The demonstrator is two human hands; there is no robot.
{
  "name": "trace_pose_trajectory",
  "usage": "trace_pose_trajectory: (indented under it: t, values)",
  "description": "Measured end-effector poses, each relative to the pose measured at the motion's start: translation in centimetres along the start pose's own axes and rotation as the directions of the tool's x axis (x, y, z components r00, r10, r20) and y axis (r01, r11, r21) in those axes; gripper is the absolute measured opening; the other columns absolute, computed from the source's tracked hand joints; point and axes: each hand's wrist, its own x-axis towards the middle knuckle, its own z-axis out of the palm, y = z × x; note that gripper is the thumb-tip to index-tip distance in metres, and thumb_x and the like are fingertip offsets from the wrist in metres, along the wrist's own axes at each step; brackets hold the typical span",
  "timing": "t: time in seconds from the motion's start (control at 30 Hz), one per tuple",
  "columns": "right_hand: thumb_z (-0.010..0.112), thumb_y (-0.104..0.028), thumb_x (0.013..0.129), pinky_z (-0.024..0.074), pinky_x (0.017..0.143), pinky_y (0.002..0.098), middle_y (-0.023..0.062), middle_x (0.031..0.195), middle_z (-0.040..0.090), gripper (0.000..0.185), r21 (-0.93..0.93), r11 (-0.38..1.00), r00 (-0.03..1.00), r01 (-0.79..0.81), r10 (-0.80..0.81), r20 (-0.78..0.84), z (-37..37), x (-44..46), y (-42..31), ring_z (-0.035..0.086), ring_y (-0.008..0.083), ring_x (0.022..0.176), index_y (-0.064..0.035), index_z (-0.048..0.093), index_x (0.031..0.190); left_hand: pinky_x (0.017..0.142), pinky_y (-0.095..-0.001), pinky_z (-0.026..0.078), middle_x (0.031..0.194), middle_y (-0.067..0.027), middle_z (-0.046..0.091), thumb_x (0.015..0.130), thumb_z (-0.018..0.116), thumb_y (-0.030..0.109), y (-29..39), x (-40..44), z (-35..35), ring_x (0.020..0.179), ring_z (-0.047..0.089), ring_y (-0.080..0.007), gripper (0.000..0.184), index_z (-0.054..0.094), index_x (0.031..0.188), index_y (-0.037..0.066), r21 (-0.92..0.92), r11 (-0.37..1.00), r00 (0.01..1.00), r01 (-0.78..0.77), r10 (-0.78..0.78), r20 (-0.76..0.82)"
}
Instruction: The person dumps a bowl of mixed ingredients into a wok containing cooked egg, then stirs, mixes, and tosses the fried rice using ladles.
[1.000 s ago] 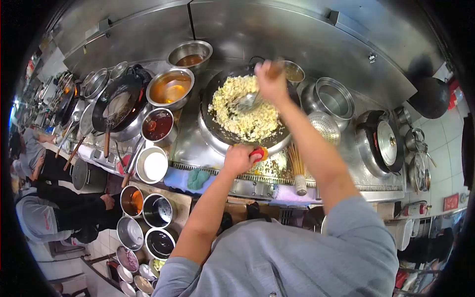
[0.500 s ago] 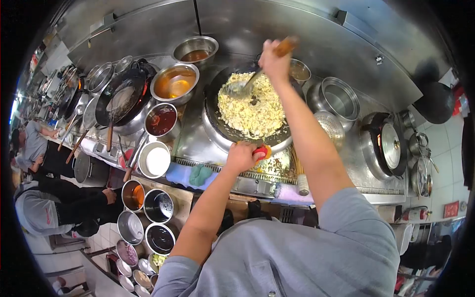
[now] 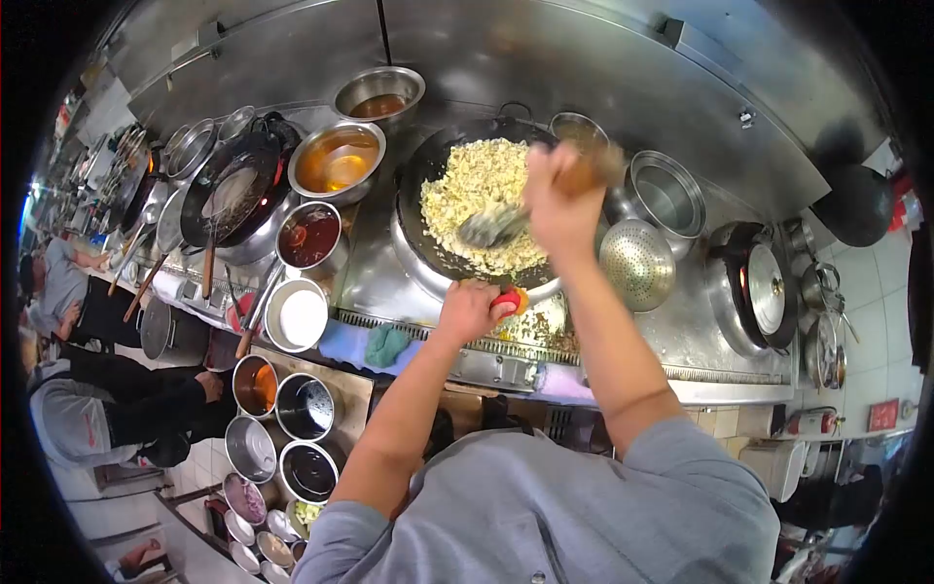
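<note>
Centre frame: clenches brown-handled metal utensil (image 3: 494,226) in right hand (image 3: 564,202). Likely steadies round black wok (image 3: 428,161), red-orange grip (image 3: 512,300) clasped in left hand (image 3: 471,310).

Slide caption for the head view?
Right hand holds utensil in wok of pale food; left hand grips red item at near edge.

A sheen-streaked steel wall (image 3: 486,54) backed a long steel counter (image 3: 686,341) in a kitchen. White wall tiles (image 3: 869,282) lined the right side above a small red panel (image 3: 883,414); pale floor tiles (image 3: 201,459) showed at left, where a bright light (image 3: 35,188) glared near the view's edge.
</note>
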Motion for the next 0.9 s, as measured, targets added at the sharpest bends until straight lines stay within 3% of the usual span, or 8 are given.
trace_pose_trajectory:
  t: [0.1, 0.17, 0.23, 0.37, 0.5, 0.7, 0.8, 0.9]
  values:
    - [0.06, -0.009, 0.092, 0.0377, 0.048, 0.0246, -0.0038, 0.056, 0.048, 0.028, -0.236, 0.908, 0.938, 0.346, -0.342, 0.057, -1.3, -2.4, 6.4, 0.049, 0.008, 0.051, -0.0102, 0.046, 0.068, 0.08, -0.0446, 0.043, 0.087, -0.0075, 0.067, 0.085, 0.061, 0.051, -0.2, 0.5, 0.0, 0.09, 0.063, -0.0265, 0.04, 0.068, 0.087, 0.012, -0.009, 1.0, 1.0, -0.008, 0.008, -0.005]
    - [0.056, -0.01, 0.094, 0.0355, 0.047, 0.0243, -0.0036, 0.057, 0.048, 0.025, 0.323, 0.934, 0.966, -0.15, 0.208, -0.151, -4.5, 4.3, 9.5, 0.046, 0.0083, 0.049, -0.0097, 0.049, 0.071, 0.08, -0.0448, 0.043, 0.087, -0.0079, 0.067, 0.085, 0.061, 0.051, 0.1, -0.3, 0.3, 0.091, 0.063, -0.027, 0.041, 0.068, 0.087, 0.012, -0.027, 1.0, 1.0, 0.008, -0.008, -0.016]
    - [0.053, -0.012, 0.096, 0.0358, 0.045, 0.0251, -0.0029, 0.058, 0.048, 0.022, 0.076, 0.982, 0.939, -0.173, 0.188, -0.287, -8.4, 9.6, 5.6, 0.045, 0.0084, 0.048, -0.01, 0.049, 0.074, 0.082, -0.0454, 0.043, 0.088, -0.0087, 0.067, 0.086, 0.059, 0.052, -0.4, 0.3, 0.5, 0.093, 0.062, -0.0281, 0.043, 0.068, 0.088, 0.01, -0.058, 0.998, 0.999, 0.022, -0.02, 0.035]
    - [0.058, -0.016, 0.094, 0.0359, 0.041, 0.0235, -0.0019, 0.058, 0.049, 0.017, 0.363, 0.932, 0.938, 0.018, 0.11, -0.328, -7.4, 6.7, 10.7, 0.045, 0.008, 0.045, -0.0096, 0.05, 0.08, 0.074, -0.0458, 0.046, 0.081, -0.0107, 0.067, 0.084, 0.064, 0.047, -0.2, 0.2, 0.1, 0.083, 0.063, -0.0328, 0.04, 0.066, 0.079, 0.007, -0.08, 0.996, 0.997, -0.027, 0.021, -0.068]
    - [0.064, -0.017, 0.092, 0.0336, 0.04, 0.026, -0.0043, 0.053, 0.042, 0.031, 0.387, 0.874, 0.947, -0.293, 0.322, -0.013, -1.2, 9.0, 7.6, 0.041, 0.0072, 0.042, -0.0117, 0.042, 0.071, 0.076, -0.0453, 0.045, 0.083, -0.0111, 0.067, 0.084, 0.064, 0.047, 0.8, 0.4, -1.5, 0.087, 0.063, -0.0311, 0.039, 0.067, 0.082, 0.008, -0.041, 0.998, 0.997, 0.046, -0.043, 0.072]
    - [0.06, -0.014, 0.095, 0.0366, 0.042, 0.027, -0.002, 0.054, 0.044, 0.032, 0.196, 0.98, 0.995, -0.035, 0.016, 0.099, 0.9, 5.0, 9.9, 0.044, 0.0092, 0.042, -0.0116, 0.04, 0.069, 0.077, -0.0451, 0.045, 0.086, -0.0089, 0.067, 0.084, 0.064, 0.048, 0.4, 0.3, -0.5, 0.091, 0.063, -0.0284, 0.038, 0.067, 0.085, 0.01, -0.089, 0.996, 0.996, 0.028, -0.035, -0.08]
    - [0.059, -0.015, 0.095, 0.0359, 0.041, 0.0265, -0.0037, 0.053, 0.043, 0.029, 0.01, 0.96, 0.955, -0.278, 0.278, -0.107, -2.1, 12.1, 6.9, 0.043, 0.0084, 0.042, -0.0111, 0.045, 0.069, 0.081, -0.0431, 0.042, 0.09, -0.0053, 0.068, 0.084, 0.063, 0.05, 0.5, -0.2, -0.5, 0.094, 0.063, -0.0241, 0.038, 0.071, 0.097, 0.015, -0.052, 0.997, 0.998, 0.063, -0.063, -0.016]
    - [0.064, -0.021, 0.091, 0.0371, 0.039, 0.0294, -0.0046, 0.05, 0.043, 0.035, 0.24, 0.964, 0.948, -0.111, 0.175, -0.265, -7.6, 14.9, 7.5, 0.046, 0.0098, 0.042, -0.0132, 0.047, 0.062, 0.075, -0.0439, 0.044, 0.083, -0.0087, 0.066, 0.084, 0.064, 0.05, 0.5, 0.1, -0.6, 0.088, 0.063, -0.0292, 0.04, 0.068, 0.083, 0.009, -0.07, 0.997, 0.997, 0.043, -0.048, -0.065]
